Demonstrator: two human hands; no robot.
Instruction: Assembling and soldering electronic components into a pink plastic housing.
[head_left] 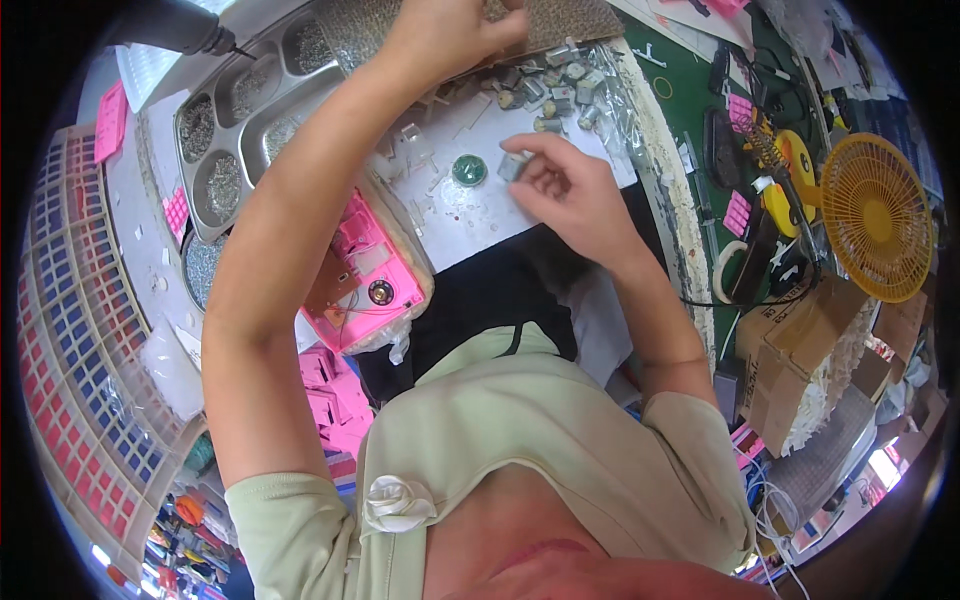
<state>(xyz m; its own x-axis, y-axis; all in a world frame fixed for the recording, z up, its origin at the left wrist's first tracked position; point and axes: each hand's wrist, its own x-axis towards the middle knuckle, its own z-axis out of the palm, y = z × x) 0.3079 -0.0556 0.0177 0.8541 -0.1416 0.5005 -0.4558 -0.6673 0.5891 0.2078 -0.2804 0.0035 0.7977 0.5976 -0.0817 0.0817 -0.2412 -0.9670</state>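
Small grey metal motor (512, 166) sits pinched in the right hand (565, 190) grip above the white tabletop (480, 215), just right of a green round disc (468, 170); left hand (450, 35) grip rests closed on a grey mat (570, 20) farther off.

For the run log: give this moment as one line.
left hand: on grey mat | right hand: pinching small motor | beside: green disc

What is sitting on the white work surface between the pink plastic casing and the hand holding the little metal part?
In the head view, a small round green disc lies between the pink casing and the right hand, amid scattered tiny clear bits.
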